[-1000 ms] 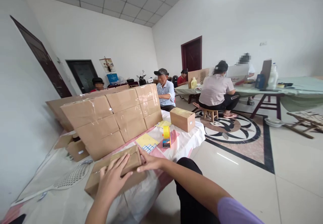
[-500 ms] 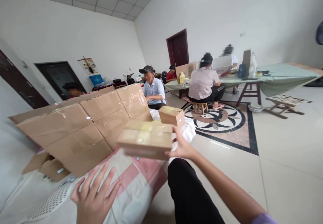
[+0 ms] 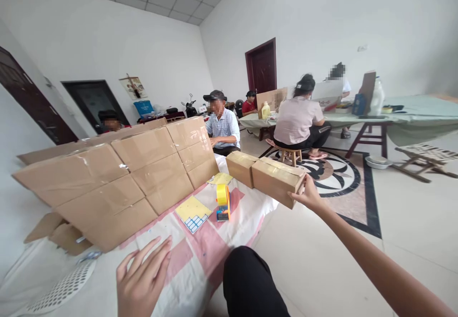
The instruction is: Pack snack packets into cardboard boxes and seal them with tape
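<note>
My right hand (image 3: 309, 195) grips the near end of a taped cardboard box (image 3: 276, 180) and holds it out to the right, just beside another taped box (image 3: 240, 167) that rests on the cloth's far corner. My left hand (image 3: 142, 280) hovers open, fingers spread, above the pink and white cloth (image 3: 200, 245) in front of me. Between the hands lie a yellow tape dispenser (image 3: 223, 201) and a yellow sheet of small labels (image 3: 193, 212).
A stack of sealed boxes (image 3: 118, 174) forms a wall at the left and back. A white perforated tray (image 3: 60, 288) lies at the bottom left. Several people sit beyond, some at a green-covered table (image 3: 411, 121). Tiled floor (image 3: 358, 255) spreads to the right.
My right hand lifted the box off the cloth and carried it right, up to the box at the far corner. My left hand let go and stayed open over the cloth.
</note>
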`<state>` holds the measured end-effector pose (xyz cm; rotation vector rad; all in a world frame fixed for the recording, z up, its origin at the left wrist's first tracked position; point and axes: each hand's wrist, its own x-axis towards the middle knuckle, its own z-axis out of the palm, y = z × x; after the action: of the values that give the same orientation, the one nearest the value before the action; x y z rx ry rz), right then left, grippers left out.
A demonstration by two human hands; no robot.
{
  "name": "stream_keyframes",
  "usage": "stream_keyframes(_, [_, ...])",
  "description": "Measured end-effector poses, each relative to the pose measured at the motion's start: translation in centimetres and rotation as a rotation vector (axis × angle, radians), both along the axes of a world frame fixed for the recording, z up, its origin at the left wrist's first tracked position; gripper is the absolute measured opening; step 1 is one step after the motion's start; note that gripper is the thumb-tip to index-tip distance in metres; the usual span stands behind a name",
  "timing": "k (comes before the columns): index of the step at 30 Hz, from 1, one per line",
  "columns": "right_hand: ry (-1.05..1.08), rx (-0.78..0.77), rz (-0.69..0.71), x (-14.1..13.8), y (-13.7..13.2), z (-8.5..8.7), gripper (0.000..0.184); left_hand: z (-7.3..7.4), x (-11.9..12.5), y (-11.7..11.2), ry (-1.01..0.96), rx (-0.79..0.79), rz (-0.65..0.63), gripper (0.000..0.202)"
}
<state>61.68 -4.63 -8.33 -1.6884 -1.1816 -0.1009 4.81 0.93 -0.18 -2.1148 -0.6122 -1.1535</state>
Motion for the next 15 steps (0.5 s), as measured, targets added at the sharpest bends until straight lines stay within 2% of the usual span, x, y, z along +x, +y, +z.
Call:
stream_keyframes(7, [-0.035, -0.165, 0.038, -1.1, 9.3, 0.7, 0.09, -1.5, 0.1, 0.7, 0.027, -0.139, -0.003, 0.021])
stream_keyframes(12, [0.042, -0.33, -0.018, -4.1, 15.4, 2.7, 0.097, -2.9, 1.3, 0.7, 0.036, -0.252, -0.048, 0.021])
stream_keyframes(15, [0.04, -0.374, -0.021, -6.1, 18.1, 4.6, 0.099, -3.5, 2.1, 0.6, 0.056, -0.324, -0.069, 0.023])
